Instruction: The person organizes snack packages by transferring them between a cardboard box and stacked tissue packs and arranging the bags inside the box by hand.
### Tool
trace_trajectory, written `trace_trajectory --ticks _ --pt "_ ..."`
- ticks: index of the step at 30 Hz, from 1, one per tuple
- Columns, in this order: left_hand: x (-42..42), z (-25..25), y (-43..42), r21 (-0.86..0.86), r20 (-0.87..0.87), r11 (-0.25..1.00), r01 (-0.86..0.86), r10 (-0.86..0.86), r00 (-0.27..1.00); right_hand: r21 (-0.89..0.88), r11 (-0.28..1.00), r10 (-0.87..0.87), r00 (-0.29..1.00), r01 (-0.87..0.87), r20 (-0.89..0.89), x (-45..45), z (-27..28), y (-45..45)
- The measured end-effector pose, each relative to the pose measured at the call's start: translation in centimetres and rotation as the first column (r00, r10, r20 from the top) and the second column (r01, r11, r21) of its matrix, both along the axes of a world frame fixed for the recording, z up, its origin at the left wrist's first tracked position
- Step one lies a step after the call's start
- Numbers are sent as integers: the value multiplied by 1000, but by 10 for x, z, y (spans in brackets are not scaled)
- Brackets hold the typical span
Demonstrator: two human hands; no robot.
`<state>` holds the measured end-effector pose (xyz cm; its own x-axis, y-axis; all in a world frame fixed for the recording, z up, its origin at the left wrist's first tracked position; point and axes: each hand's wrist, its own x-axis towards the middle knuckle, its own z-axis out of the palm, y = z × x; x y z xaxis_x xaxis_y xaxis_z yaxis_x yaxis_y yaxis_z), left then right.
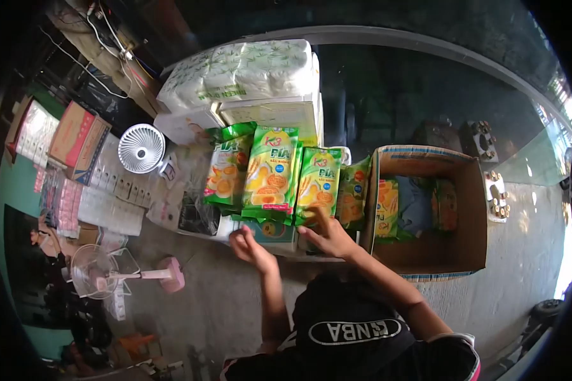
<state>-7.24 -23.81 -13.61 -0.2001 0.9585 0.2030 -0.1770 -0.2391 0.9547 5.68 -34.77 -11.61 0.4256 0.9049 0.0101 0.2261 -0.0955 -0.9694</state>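
Green K3 packs point(268, 174) overlap in row before tissue bundle point(241, 73), fronts toward person, perhaps for easy reach; open carton point(448, 251) just beside, at right, holds more packs

Long axes run away from person, printed tops at far end, middle pack slanting slightly right

Left hand point(254, 249) loosely curled, nothing visible in it; right hand point(330, 235) parted, thumb away from fingers, at right-hand pack's lower edge, contact unclear

From my head, the single wide, round-edged view faces forward and steeply down, my left hand point(254, 250) and right hand point(332, 239) just below its middle.
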Motion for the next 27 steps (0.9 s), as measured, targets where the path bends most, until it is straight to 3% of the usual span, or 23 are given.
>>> trace_trajectory --ticks 2,4,6,7,9,10,12,15,17,18,20,21,22,24,26,27 --pt "-3 27 17 171 -239 980 97 -54 970 27 992 -117 988 120 -102 -5 -22 29" --pt "-5 34 41 292 -447 904 313 -161 880 34 983 -167 965 178 -202 -4 -32 54" --pt "0 43 56 219 -651 874 434 -200 732 -96 982 -186 920 162 -344 -3 -26 66" --pt "3 39 65 160 -669 849 503 -282 688 -95 977 -214 904 193 -370 -5 -26 71" --pt "6 30 70 70 -790 855 513 -267 553 -188 978 -158 909 90 -385 -2 -25 75" --pt "7 29 70 55 -831 839 541 -262 491 -184 974 -196 901 133 -387 -4 -24 74" --pt "13 38 58 103 -783 838 536 -264 564 -221 963 -156 988 151 -5 -10 -20 73" --pt "19 50 42 249 -765 785 567 -200 612 -67 974 -227 939 217 -257 -6 -7 51" --pt "27 59 25 260 -750 788 558 -199 631 -1 965 -249 912 263 -325 1 3 31" --pt "33 64 11 197 -680 786 587 -322 659 32 963 -240 902 269 -359 5 5 18" --pt "47 68 -17 250 -602 730 637 -398 692 56 922 -344 878 382 -332 15 17 -12" --pt "54 66 -29 213 -576 715 666 -459 677 91 902 -322 799 422 -508 22 14 -24" --pt "64 58 -42 199 -484 697 689 -541 688 190 878 -294 808 439 -510 31 25 -45" --pt "90 49 -80 195 -415 676 710 -599 684 111 832 -232 523 543 -820 57 12 -77" --pt "118 22 -113 102 -344 618 780 -713 610 103 817 -216 465 568 -858 81 21 -118" --pt "133 8 -131 92 -276 544 834 -791 546 -30 767 -359 389 641 -848 94 10 -133"
